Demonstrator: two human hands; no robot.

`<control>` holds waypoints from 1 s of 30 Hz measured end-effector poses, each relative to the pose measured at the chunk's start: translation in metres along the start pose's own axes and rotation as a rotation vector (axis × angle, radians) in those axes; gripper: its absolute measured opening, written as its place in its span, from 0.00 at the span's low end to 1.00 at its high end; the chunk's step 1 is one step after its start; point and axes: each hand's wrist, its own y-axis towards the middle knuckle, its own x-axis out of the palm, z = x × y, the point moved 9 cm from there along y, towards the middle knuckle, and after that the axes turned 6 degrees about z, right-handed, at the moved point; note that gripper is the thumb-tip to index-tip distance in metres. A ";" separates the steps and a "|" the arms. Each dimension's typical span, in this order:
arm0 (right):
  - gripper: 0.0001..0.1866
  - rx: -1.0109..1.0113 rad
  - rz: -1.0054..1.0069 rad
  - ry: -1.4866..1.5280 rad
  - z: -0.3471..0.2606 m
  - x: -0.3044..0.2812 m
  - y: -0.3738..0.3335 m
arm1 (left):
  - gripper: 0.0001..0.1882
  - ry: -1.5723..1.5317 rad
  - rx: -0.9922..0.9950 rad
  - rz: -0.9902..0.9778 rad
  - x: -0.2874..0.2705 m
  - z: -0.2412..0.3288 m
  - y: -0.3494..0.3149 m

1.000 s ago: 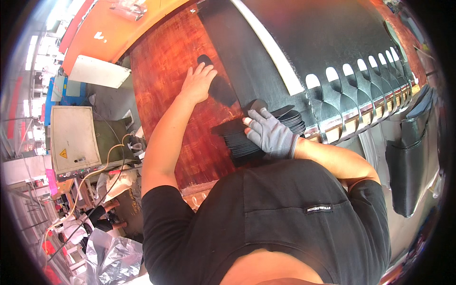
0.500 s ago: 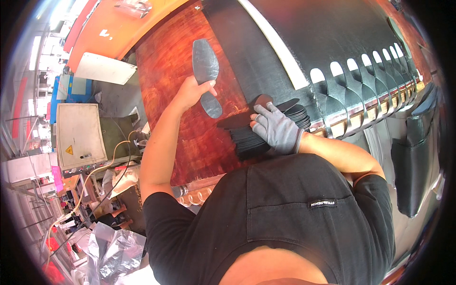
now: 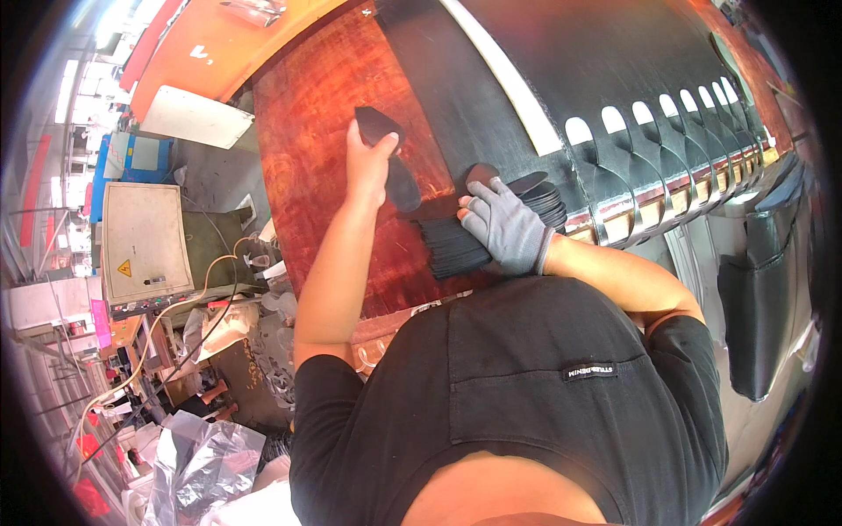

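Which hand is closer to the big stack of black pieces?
The right hand, in its grey glove, rests right on the stack of black pieces. The bare left hand is further off to the left, holding a single black sole-shaped piece above the reddish table.

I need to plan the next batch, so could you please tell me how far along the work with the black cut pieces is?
Done: the long black sheet shows a row of sole-shaped holes already cut along its edge. In hand: the bare left hand grips one black sole-shaped piece over the reddish wooden board, while the grey-gloved right hand rests on the stack of black cut pieces. Left: the sheet's remaining area is uncut.
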 end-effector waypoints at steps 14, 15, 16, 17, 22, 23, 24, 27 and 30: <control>0.40 0.052 -0.125 -0.037 0.000 0.000 -0.001 | 0.25 0.356 -0.189 -0.314 -0.012 -0.029 -0.024; 0.40 0.052 -0.129 -0.044 0.000 0.000 -0.001 | 0.23 0.580 -0.152 -0.325 -0.015 -0.027 -0.025; 0.40 0.052 -0.134 -0.051 0.000 0.001 -0.002 | 0.21 0.831 -0.005 -0.326 -0.015 -0.015 -0.026; 0.39 0.056 -0.131 -0.049 0.000 0.000 -0.002 | 0.20 1.095 0.137 -0.293 -0.016 -0.003 -0.028; 0.38 0.081 -0.125 -0.020 0.000 -0.001 -0.003 | 0.22 1.674 0.158 -0.366 -0.016 0.008 -0.037; 0.38 0.074 -0.125 -0.051 0.000 -0.001 -0.003 | 0.22 1.736 0.127 -0.391 -0.017 0.008 -0.039; 0.38 0.071 -0.119 -0.059 -0.001 -0.002 -0.003 | 0.23 1.800 0.078 -0.429 -0.018 0.006 -0.041; 0.38 0.072 -0.117 -0.077 -0.002 -0.002 -0.004 | 0.23 1.930 0.109 -0.463 -0.015 0.016 -0.040; 0.38 0.083 -0.122 -0.092 -0.001 -0.001 -0.004 | 0.20 1.940 0.345 -0.418 0.008 0.034 -0.039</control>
